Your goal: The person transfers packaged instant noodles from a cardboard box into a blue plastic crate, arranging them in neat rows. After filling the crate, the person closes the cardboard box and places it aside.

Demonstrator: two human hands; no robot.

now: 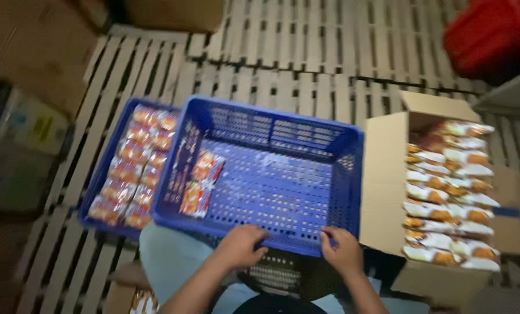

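Observation:
A blue perforated plastic crate [283, 192] sits in front of me, nearly empty. Two orange-and-white snack packets [202, 183] stand against its left inner wall. My left hand [241, 245] and my right hand [342, 250] both grip the crate's near rim. Right of the crate stands an open cardboard box [385, 192] packed with rows of similar packets [449, 195]. On the left, partly under the crate, a second blue crate [106, 180] holds two rows of orange packets [133, 168].
Everything rests on pale wooden slat pallets [306, 52]. A red container [492, 35] is at the top right. A cardboard box [173, 11] sits at the top edge. A dim bin [21, 145] stands at the far left. My knees are below the crate.

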